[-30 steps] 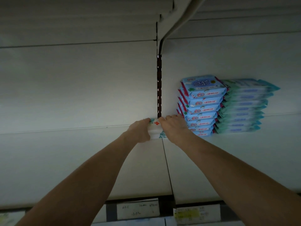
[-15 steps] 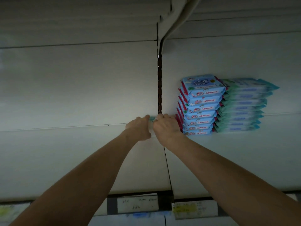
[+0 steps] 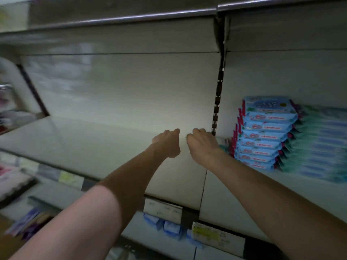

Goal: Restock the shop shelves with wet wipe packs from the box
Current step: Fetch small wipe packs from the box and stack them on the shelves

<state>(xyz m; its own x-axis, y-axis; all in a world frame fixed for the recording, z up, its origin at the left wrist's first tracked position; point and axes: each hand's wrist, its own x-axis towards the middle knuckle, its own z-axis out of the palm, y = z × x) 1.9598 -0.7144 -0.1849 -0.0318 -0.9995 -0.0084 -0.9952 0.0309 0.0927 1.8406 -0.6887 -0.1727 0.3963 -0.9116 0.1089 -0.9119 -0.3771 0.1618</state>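
Wet wipe packs [image 3: 266, 136] form two stacks; left hand [image 3: 166, 143] and right hand [image 3: 201, 145], both hands curled, grip unclear.

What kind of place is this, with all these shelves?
Most likely a shop aisle. Long metal shelves carry paper price labels along the front edge. Identical blue wet wipe packs are stacked on the right, and more packaged goods sit on the shelf below.

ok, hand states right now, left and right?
Left hand: closed, nothing visible in it.
Right hand: curled beside wet wipe pack; grip cannot be told.
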